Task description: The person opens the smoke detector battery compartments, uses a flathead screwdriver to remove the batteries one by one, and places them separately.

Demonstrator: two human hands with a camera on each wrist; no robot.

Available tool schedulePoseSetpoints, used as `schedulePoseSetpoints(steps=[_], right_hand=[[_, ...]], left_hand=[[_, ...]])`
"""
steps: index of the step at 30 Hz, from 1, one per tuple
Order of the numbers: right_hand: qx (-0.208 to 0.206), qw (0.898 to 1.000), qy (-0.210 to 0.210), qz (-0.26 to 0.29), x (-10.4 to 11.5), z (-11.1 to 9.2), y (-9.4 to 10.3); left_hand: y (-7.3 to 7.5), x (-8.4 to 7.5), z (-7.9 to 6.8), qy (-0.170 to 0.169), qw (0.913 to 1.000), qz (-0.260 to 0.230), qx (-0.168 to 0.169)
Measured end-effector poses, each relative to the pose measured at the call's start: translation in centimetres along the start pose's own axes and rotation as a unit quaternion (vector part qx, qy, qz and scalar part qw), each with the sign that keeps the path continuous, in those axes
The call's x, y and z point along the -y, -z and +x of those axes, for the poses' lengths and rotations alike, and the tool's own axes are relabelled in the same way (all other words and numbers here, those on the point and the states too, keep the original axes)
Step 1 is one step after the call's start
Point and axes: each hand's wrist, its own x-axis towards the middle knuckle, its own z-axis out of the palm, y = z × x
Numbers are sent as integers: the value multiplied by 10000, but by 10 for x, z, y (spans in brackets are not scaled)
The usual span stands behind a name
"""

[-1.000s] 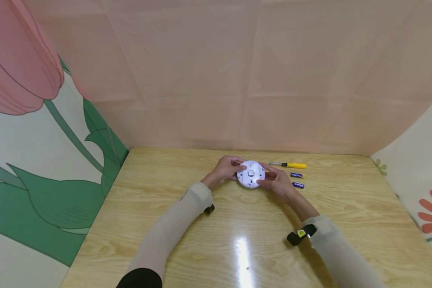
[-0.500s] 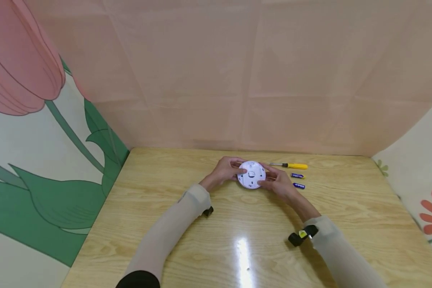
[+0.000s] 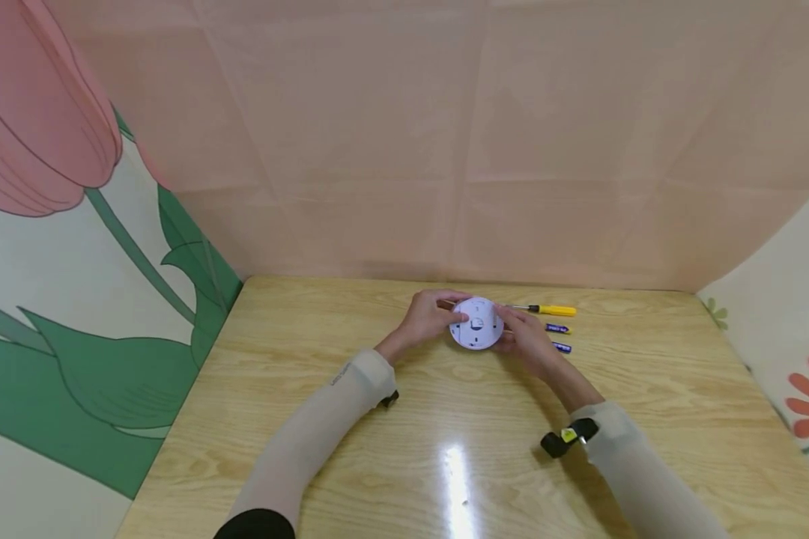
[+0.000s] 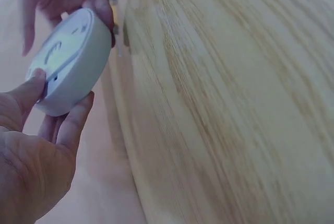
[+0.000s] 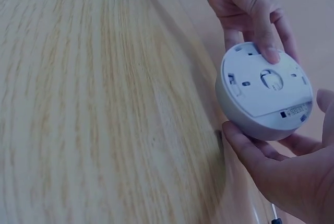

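A round white device (image 3: 479,334), probably a smoke detector, is held above the table with its slotted back toward the head camera. My left hand (image 3: 425,316) grips its left edge, thumb on the back and fingers underneath, as the left wrist view shows. The right hand (image 3: 528,340) is at the opposite edge. In the right wrist view its fingers (image 5: 245,145) touch the rim of the smoke detector (image 5: 250,93) from below, while its thumb stands off the surface. A recess, small slots and a printed label show on the back.
To the right on the wooden table (image 3: 350,427) lie a yellow-handled screwdriver (image 3: 554,310) and two blue batteries, the upper battery (image 3: 557,329) and the lower battery (image 3: 562,347) partly behind the right hand. A pink cloth backdrop (image 3: 377,150) rises behind the table's far edge.
The smoke detector has shifted slightly right and up in the head view, with the left hand still on it. My right thumb has come off its back.
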Motion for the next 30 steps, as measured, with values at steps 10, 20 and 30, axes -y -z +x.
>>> schedulePoseSetpoints(steps=[10,20,30], right_hand=[[414,9989,-34,232,7,-3,-2],[741,9966,195,289,7,-4,0],[358,9973,510,384,4,-3,-2]], left_hand=[[-1,-7,-6,-913,9954,272,28],[-2,-7,-12,-1054,9930,-469,251],[3,-1,-13,-590,9934,-929,318]])
